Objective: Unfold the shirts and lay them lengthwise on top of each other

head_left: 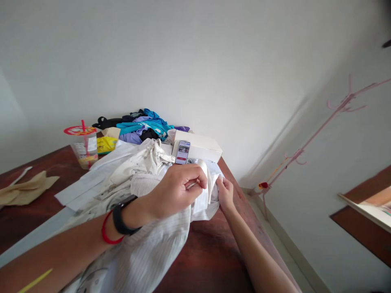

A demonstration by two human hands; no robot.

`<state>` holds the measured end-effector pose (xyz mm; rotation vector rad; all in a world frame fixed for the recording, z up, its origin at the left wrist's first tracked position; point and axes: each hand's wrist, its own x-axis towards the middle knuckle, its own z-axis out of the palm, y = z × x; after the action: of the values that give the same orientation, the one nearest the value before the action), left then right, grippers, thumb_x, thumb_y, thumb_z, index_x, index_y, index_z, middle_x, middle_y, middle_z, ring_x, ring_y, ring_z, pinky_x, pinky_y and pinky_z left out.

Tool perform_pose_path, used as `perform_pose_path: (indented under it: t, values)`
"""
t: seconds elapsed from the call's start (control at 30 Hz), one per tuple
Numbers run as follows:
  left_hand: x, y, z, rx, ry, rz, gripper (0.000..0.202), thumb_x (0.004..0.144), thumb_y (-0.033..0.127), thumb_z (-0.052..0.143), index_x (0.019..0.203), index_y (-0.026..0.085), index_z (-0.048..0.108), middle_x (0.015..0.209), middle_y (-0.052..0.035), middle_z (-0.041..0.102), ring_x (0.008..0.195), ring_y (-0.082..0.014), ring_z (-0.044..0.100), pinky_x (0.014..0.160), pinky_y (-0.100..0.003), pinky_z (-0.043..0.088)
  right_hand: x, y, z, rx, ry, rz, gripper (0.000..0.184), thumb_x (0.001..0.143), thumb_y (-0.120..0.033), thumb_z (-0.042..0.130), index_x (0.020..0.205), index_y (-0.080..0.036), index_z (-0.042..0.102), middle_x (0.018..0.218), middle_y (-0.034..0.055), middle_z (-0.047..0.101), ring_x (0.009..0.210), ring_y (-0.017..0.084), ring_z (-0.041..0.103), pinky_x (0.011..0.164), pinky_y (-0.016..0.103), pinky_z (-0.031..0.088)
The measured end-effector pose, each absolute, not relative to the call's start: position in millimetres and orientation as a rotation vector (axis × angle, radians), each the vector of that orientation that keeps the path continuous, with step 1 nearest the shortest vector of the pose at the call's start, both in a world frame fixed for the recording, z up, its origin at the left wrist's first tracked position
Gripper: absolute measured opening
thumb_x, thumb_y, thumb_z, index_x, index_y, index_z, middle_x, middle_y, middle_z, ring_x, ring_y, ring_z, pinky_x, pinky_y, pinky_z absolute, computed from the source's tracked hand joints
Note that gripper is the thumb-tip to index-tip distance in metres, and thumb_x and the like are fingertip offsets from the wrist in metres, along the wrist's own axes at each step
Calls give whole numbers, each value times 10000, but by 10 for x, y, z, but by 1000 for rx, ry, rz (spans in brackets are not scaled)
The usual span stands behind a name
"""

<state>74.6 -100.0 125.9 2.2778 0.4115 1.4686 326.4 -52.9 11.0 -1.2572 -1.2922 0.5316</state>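
Note:
A white, finely striped garment (165, 236) lies bunched in front of me, draped toward the table's near edge. My right hand (225, 193) pinches the far right edge of this cloth between thumb and fingers. Just left of it, my left hand (180, 189) is raised over the cloth with thumb and fingers curled together; whatever they may hold is too small or hidden to make out. Under and behind the striped garment is a cream patterned garment (134, 162), with more white cloth (79, 193) to its left.
A phone (182, 152) leans against a white box (201, 145). Behind is a pile of blue, purple and black clothes (146, 126). On the left of the wooden table (201, 260) are a plastic cup (84, 148), a yellow packet (106, 144) and brown paper (30, 188). A pink coat stand (317, 126) stands right.

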Motion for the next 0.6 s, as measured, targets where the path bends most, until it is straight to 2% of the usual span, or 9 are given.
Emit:
perform_pose_path:
  t: [0.07,0.2,0.3,0.43,0.53,0.6]
  values:
    - [783,-833,1130,2384,455,1510,218,853,-2,516,795,184,614,743,18,605,683,-110,561,670,-224,445,3223,-556,132,-1206,-1228,620,510,844,-640,623,613,-226,435,573,-27,384,544,129,318,508,271,289]
    - [859,-664,903,2501,575,1410,242,838,-27,504,830,184,623,836,-11,662,796,-151,631,740,-253,471,3118,-644,101,-1122,-1341,983,437,798,-639,680,730,-220,576,651,4,506,581,162,428,551,282,392]
    - [928,-672,779,2566,655,1237,237,845,-12,520,852,190,644,864,-18,682,808,-171,647,736,-271,473,3050,-698,17,-1044,-1431,1175,528,734,-735,725,810,-220,630,727,20,568,662,189,521,646,303,468]
    - [1002,-741,683,2599,700,1131,208,853,12,537,836,189,646,851,-24,685,791,-181,644,706,-282,455,2977,-732,-54,-1003,-1465,1312,673,642,-830,767,918,-228,651,910,55,663,879,247,632,815,349,525]
    - [1019,-755,672,2570,703,1137,205,841,12,539,822,191,639,836,-22,682,781,-180,637,700,-283,451,2937,-741,-42,-991,-1449,1359,600,653,-711,851,936,-223,646,971,54,686,927,239,647,838,331,526]
    - [1009,-735,696,2543,709,1151,213,832,9,534,811,194,638,831,-21,683,777,-178,636,701,-283,454,2931,-737,-15,-1005,-1415,1387,502,692,-602,869,917,-220,635,910,37,686,843,215,646,773,309,526]
